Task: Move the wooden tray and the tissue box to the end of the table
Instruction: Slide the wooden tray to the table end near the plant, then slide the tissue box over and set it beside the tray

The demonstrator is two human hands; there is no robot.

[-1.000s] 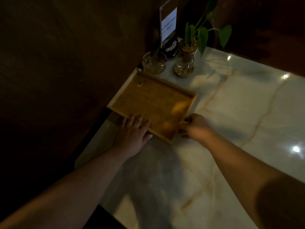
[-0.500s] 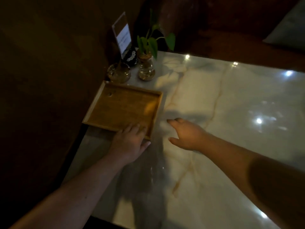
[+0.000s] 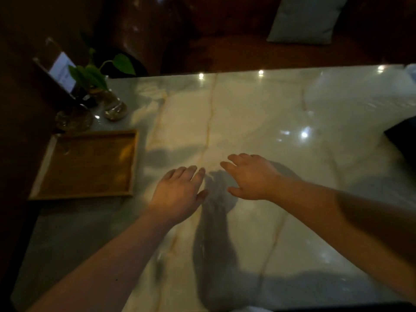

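The empty wooden tray (image 3: 86, 164) lies flat at the left end of the marble table (image 3: 270, 113), its left rim at the table's edge. My left hand (image 3: 179, 192) hovers palm down over the marble to the right of the tray, fingers apart, holding nothing. My right hand (image 3: 252, 176) is beside it, also palm down with spread fingers and nothing in it. A dark object (image 3: 403, 137) pokes in at the right edge; I cannot tell whether it is the tissue box.
Behind the tray stand a glass ashtray (image 3: 74, 119), a glass vase with a green plant (image 3: 113, 106) and an upright sign holder (image 3: 59, 73). A dark wall runs along the left. Beyond the table's far edge is a brown seat with a grey cushion (image 3: 304, 19).
Both hands have let go of the tray and moved right over the bare marble. The view has swung right, so the tray now sits at the far left.
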